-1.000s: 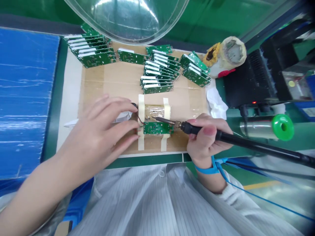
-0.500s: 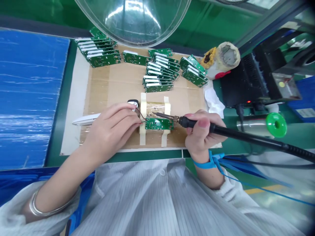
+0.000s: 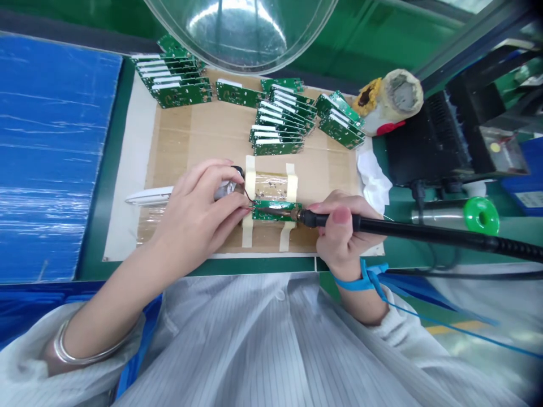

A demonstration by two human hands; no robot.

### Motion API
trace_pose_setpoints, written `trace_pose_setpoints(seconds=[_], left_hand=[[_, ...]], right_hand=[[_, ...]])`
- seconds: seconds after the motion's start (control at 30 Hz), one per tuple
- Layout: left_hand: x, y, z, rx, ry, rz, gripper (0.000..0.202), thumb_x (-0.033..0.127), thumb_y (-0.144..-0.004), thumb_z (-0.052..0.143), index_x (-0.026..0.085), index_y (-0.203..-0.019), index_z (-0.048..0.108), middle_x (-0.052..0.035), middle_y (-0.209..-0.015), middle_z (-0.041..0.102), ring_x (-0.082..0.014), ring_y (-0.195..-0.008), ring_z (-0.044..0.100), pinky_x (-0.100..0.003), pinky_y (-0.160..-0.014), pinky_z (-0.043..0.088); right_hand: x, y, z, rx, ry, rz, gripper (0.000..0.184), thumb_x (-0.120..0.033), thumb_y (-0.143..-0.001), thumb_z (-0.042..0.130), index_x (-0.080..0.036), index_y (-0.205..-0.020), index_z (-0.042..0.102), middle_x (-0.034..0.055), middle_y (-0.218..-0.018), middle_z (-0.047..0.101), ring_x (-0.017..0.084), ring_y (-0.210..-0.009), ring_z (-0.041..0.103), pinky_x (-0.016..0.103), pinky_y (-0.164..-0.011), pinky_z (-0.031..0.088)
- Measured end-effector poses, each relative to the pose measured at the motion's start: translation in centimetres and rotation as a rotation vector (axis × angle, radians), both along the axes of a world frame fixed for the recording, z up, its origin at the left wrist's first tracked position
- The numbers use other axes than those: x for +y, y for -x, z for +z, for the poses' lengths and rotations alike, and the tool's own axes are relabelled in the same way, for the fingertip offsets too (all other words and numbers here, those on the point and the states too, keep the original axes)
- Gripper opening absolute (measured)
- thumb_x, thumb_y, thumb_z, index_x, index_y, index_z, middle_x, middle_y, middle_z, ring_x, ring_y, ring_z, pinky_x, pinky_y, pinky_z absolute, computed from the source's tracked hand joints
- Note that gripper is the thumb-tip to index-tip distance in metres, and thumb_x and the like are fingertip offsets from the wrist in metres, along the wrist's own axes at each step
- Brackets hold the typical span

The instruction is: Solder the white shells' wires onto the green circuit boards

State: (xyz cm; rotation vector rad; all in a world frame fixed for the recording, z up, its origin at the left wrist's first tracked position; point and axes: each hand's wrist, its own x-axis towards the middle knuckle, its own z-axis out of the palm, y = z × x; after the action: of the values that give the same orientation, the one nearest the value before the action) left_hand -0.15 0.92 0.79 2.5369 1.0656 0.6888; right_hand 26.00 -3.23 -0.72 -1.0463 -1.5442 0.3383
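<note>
Board (image 3: 275, 204) lies central, the left hand (image 3: 203, 206) at nine o'clock pinching wires (image 3: 250, 198), the right hand (image 3: 345, 233) near four o'clock gripping an iron (image 3: 331, 221) over it.

No readable text, no legible labels

Bright light, glare on blue panel (image 3: 55, 158) — stretched, soft outer edges

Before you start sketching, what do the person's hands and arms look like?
The left hand and right hand are ungloved. The left arm wears a silver bangle; the right arm, a blue strap with a thin blue cord. Loose, pale sleeves cover both higher up.
</note>
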Motion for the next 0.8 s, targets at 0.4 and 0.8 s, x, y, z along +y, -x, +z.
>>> trace_pose_setpoints(seconds=[0.4, 0.8], left_hand=[[-0.32, -0.59, 0.74, 0.021, 0.073, 0.037, 0.018, 0.03, -0.113, 0.055, 0.026, -0.105, 0.071, -0.0135, -0.141, 0.067, -0.0394, -0.144, 0.061, -0.064, -0.114, 0.053], [-0.48, -0.01, 0.18, -0.059, -0.001, -0.001, 0.016, 0.025, -0.112, 0.059, 0.029, -0.11, 0.074, -0.0105, -0.143, 0.071, -0.0344, -0.137, 0.066, -0.063, -0.115, 0.055]], right_hand=[[0.01, -0.01, -0.15, -0.075, -0.045, 0.02, 0.019, -0.036, -0.11, 0.067, -0.031, -0.097, 0.08, -0.0041, -0.074, 0.078, 0.014, -0.048, 0.06, 0.033, -0.046, 0.052], [0.61, 0.55, 0.2, 0.132, -0.049, -0.321, 0.032, -0.061, -0.109, 0.068, -0.032, -0.103, 0.081, -0.0016, -0.092, 0.076, 0.012, -0.055, 0.062, 0.031, -0.046, 0.049]])
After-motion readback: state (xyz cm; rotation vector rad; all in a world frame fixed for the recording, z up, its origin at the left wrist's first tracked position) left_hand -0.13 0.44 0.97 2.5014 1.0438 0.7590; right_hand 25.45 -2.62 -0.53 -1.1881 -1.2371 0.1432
